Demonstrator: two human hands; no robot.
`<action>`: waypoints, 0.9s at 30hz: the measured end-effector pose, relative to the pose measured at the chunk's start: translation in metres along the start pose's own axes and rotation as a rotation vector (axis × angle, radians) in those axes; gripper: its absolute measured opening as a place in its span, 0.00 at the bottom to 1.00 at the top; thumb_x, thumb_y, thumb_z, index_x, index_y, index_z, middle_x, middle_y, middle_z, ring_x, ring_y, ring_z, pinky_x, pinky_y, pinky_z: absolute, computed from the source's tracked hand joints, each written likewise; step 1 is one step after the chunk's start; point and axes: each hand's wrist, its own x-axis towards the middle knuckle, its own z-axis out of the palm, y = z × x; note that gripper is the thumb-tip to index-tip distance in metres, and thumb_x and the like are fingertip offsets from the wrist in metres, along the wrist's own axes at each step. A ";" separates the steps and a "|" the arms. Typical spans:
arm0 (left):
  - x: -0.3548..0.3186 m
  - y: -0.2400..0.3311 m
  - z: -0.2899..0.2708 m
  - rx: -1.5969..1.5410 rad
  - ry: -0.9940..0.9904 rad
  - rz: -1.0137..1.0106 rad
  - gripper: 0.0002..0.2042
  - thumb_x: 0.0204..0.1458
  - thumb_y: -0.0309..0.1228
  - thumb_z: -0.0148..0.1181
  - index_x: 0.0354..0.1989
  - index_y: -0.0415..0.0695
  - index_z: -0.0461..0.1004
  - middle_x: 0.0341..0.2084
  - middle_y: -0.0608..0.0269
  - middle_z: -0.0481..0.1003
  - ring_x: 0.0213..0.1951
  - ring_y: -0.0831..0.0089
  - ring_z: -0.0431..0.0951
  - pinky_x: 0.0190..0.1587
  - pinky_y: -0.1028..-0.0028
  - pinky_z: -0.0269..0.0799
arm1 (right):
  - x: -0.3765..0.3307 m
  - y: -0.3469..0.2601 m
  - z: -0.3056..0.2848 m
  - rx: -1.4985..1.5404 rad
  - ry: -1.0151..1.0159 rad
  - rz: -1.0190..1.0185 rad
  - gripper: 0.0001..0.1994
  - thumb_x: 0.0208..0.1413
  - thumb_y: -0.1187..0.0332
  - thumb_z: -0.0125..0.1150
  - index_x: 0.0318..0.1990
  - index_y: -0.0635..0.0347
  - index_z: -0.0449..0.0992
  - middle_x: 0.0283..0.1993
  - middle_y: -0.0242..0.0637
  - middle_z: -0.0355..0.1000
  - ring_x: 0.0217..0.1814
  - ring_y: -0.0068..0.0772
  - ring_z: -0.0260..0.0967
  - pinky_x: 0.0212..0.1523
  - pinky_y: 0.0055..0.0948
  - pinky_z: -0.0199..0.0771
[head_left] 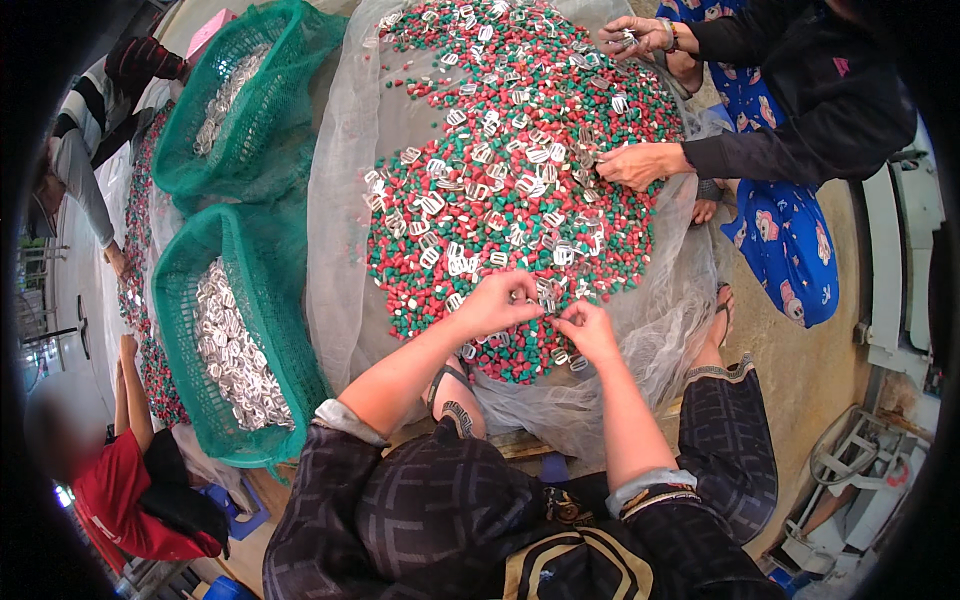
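My left hand [497,305] is closed in a pinch over the near part of a pile of small red, green and white cone-shaped pieces [430,328]. At its fingertips is a silvery metal slide buckle [546,291], which it seems to grip. Close on the right, my right hand [590,331] also pinches, its fingertips almost meeting the left ones. Whatever lies between its fingers is too small to make out. Many flat metal buckles [430,204] lie scattered over the coloured pieces.
Pale netting [345,200] lies under the pile. At left stand two green mesh-lined baskets [178,345] holding metal buckles. Across the pile, at right, a co-worker's two hands [640,165] handle pieces. More people work at the far left, one in a red shirt [130,495]. Machinery [850,480] stands at right.
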 end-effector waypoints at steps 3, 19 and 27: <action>-0.001 -0.003 0.020 0.689 0.104 0.258 0.08 0.40 0.32 0.62 0.26 0.45 0.70 0.19 0.61 0.72 0.25 0.66 0.76 0.25 0.67 0.70 | -0.012 -0.001 -0.013 -0.417 -0.065 0.181 0.16 0.33 0.56 0.71 0.25 0.56 0.76 0.26 0.34 0.74 0.29 0.32 0.71 0.32 0.32 0.69; 0.009 0.000 -0.010 -0.577 -0.031 -0.256 0.06 0.46 0.23 0.57 0.31 0.45 0.67 0.23 0.70 0.70 0.26 0.80 0.71 0.28 0.80 0.65 | -0.045 0.028 -0.001 -0.609 -0.139 0.086 0.11 0.36 0.69 0.66 0.25 0.59 0.69 0.28 0.42 0.72 0.32 0.39 0.72 0.34 0.38 0.70; 0.025 -0.013 0.028 1.060 0.068 0.268 0.14 0.43 0.32 0.59 0.41 0.52 0.72 0.25 0.63 0.73 0.27 0.64 0.76 0.28 0.66 0.72 | -0.006 0.026 -0.023 0.581 -0.020 0.222 0.10 0.35 0.81 0.46 0.26 0.54 0.64 0.17 0.30 0.61 0.16 0.21 0.58 0.15 0.20 0.55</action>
